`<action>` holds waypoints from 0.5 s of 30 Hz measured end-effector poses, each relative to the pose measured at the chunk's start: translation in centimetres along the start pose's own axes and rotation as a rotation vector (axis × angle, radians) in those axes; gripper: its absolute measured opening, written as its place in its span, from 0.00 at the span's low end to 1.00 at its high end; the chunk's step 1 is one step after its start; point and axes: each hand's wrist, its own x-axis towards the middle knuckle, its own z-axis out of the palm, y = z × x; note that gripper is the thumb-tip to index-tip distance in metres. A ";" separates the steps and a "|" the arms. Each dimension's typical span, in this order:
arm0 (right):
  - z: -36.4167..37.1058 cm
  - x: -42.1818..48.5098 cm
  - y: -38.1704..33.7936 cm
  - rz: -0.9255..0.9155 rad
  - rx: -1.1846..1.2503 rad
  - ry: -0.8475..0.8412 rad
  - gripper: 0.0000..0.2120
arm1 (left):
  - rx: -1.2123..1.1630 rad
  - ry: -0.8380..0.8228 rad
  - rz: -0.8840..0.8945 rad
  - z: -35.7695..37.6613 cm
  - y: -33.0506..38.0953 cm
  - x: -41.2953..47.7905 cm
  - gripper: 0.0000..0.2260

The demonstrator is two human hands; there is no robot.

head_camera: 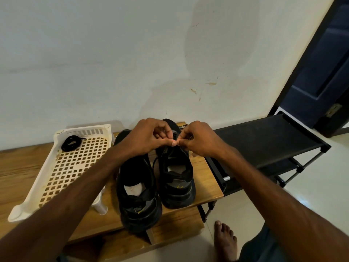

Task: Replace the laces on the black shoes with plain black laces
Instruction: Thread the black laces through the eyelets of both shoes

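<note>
Left hand [151, 137] and right hand [200, 138] meet, each grip pinched narrow on a thin lace [155, 161] over the right shoe [175, 178], directly at 6, long axis 12–6; two shoes on table [207, 178], left shoe [137, 188] alongside, one spare lace [71, 143] coiled in tray [28, 205] at 9.

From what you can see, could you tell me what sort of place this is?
Probably a home hallway or entryway: a black shoe rack stands by a dark door, and a bare foot rests on tiled floor.
</note>
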 end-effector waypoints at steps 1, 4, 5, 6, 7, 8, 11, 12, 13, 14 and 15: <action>0.0 0.0 0.0 0.010 0.017 0.000 0.06 | -0.043 -0.030 -0.001 -0.3 -0.2 0.1 0.09; 0.1 -0.1 0.0 0.059 0.094 0.011 0.05 | -0.173 -0.136 0.001 -1.2 -0.9 0.3 0.09; 0.1 -0.2 0.0 0.065 0.107 0.018 0.04 | -0.192 -0.165 0.005 -1.5 -1.0 0.3 0.09; 0.0 -0.2 -0.1 0.062 0.113 0.023 0.04 | -0.190 -0.189 0.007 -1.6 -1.1 0.3 0.09; -0.2 -0.3 -0.2 0.054 0.117 0.025 0.04 | -0.168 -0.205 0.010 -1.8 -1.2 0.4 0.09; -0.4 -0.3 -0.3 0.045 0.118 0.027 0.04 | -0.123 -0.211 0.019 -2.0 -1.3 0.4 0.09; -0.7 -0.4 -0.4 0.045 0.098 0.023 0.03 | 0.056 -0.143 0.089 -2.0 -1.4 0.5 0.07; -0.7 -0.5 -0.5 0.058 0.091 0.017 0.03 | 0.095 -0.115 0.111 -1.9 -1.3 0.5 0.07; -0.7 -0.7 -0.5 0.072 0.089 0.008 0.03 | 0.128 -0.091 0.126 -1.7 -1.2 0.5 0.07; -0.6 -0.8 -0.5 0.089 0.086 -0.007 0.03 | 0.159 -0.071 0.136 -1.5 -1.1 0.5 0.07; -0.5 -1.0 -0.4 0.108 0.085 -0.022 0.03 | 0.188 -0.056 0.142 -1.3 -1.0 0.5 0.06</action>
